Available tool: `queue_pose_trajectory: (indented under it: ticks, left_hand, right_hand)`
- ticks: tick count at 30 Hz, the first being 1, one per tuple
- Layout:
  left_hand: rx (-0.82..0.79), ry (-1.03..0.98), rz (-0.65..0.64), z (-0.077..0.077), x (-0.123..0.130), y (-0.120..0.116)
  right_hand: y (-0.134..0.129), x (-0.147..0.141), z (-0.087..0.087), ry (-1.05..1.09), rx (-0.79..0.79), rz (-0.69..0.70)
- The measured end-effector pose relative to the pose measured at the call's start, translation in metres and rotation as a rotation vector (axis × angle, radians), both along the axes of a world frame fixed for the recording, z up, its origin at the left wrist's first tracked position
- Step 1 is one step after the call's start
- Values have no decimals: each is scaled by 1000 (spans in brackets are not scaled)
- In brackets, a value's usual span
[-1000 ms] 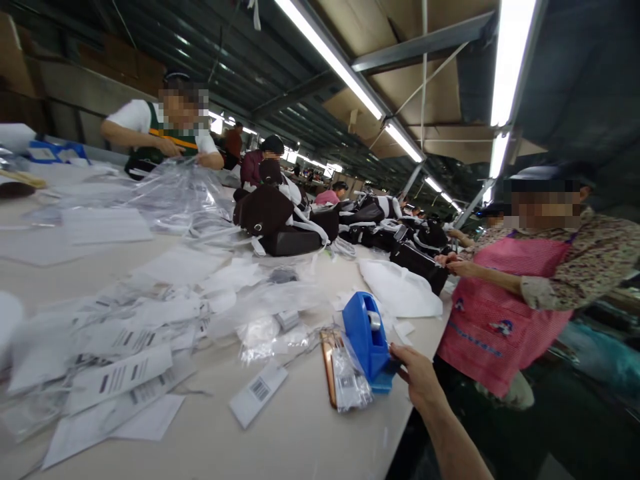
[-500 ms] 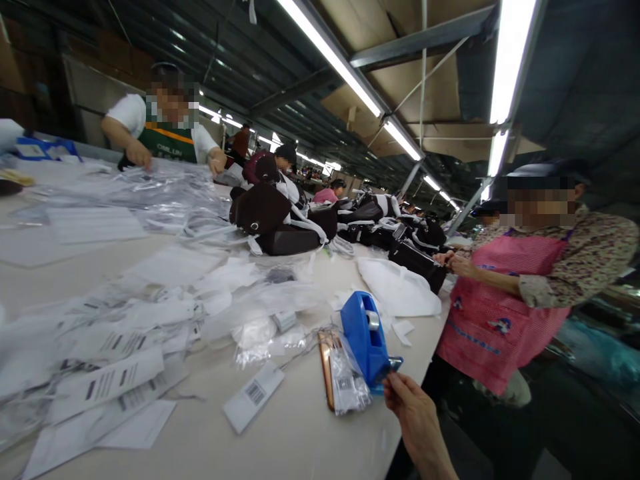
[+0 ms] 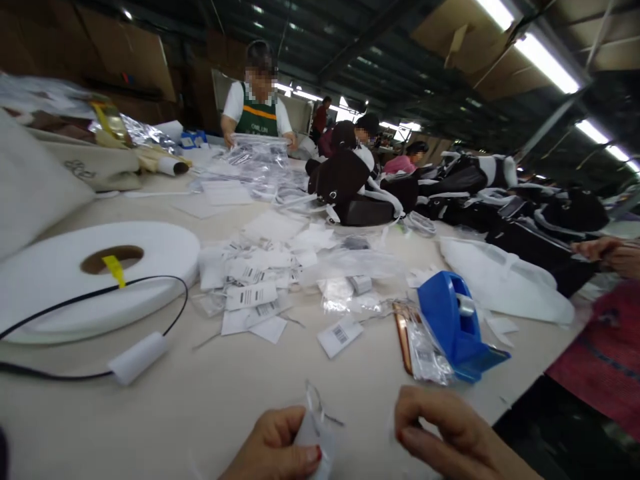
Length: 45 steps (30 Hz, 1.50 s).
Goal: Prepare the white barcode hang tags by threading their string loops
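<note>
Smooth and pale, the counter [image 3: 360, 373] carries a thick, flat white roll [image 3: 167, 257] and a glossy blue tape dispenser [image 3: 443, 323]. Over its near part, the left hand [image 3: 275, 445] has a closed grip on a thin white tag [image 3: 319, 445], long axis pointing away, wiry string [image 3: 315, 398] foremost. The right hand [image 3: 445, 430] curls nearby, its hold unclear.

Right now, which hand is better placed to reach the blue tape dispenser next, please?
Probably the right hand: it is nearer the blue dispenser, while the left hand is farther and holds a white tag. Whether the right holds anything is unclear.
</note>
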<state>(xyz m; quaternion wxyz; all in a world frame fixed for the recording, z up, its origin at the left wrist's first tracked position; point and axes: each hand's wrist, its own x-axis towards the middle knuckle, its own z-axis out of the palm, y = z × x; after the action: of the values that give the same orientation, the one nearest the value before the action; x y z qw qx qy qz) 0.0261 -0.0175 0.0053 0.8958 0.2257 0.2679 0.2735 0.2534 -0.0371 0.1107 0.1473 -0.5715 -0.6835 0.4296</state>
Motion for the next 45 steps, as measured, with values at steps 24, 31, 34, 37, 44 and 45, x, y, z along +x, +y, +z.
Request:
queue_pose_trajectory:
  ticks: [24, 31, 34, 37, 44, 45]
  left_hand:
    - [325, 116, -52, -4, -6, 1]
    - [416, 197, -50, 4, -9, 3]
    - [394, 201, -52, 0, -8, 2]
    - [402, 213, -61, -8, -7, 0]
    - [439, 169, -103, -2, -10, 1]
    - [440, 155, -106, 0, -11, 2]
  right_hand:
    - [54, -89, 20, -571, 28, 668]
    - [53, -96, 16, -641, -10, 603]
    - [54, -94, 13, -617, -26, 535]
    - [57, -89, 10, -558, -110, 439]
    - [62, -78, -2, -379, -241, 384]
    - [62, -78, -3, -364, -247, 386]
